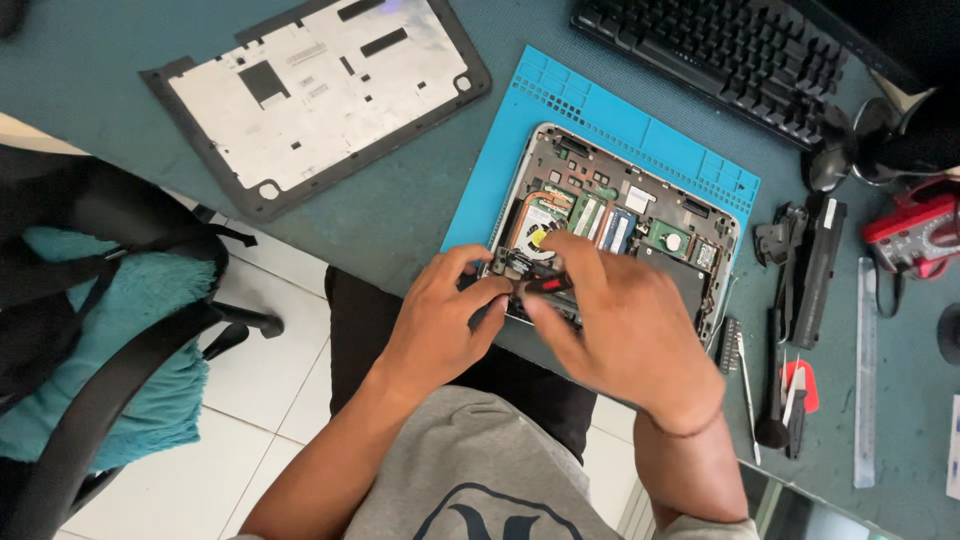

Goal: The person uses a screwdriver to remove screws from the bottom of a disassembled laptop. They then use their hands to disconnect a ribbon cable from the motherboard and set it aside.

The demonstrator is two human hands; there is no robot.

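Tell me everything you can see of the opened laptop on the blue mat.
The opened laptop lies flat on the blue mat, bottom cover off, silver rim around exposed boards, a round fan, copper pipe, green and blue memory sticks and a dark panel at its right. Both hands work at its near edge: the left hand grips there, the right hand holds a small red-and-black tool against it.

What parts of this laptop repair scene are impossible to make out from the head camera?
- Near edge of the open laptop: covered by the left hand and right hand.
- Small red and black thing at the fingertips: blurred, mostly hidden.
- Keyboard: cut off by the top edge.
- Red meter: cut off by the right edge.
- Small tools: too small to identify.
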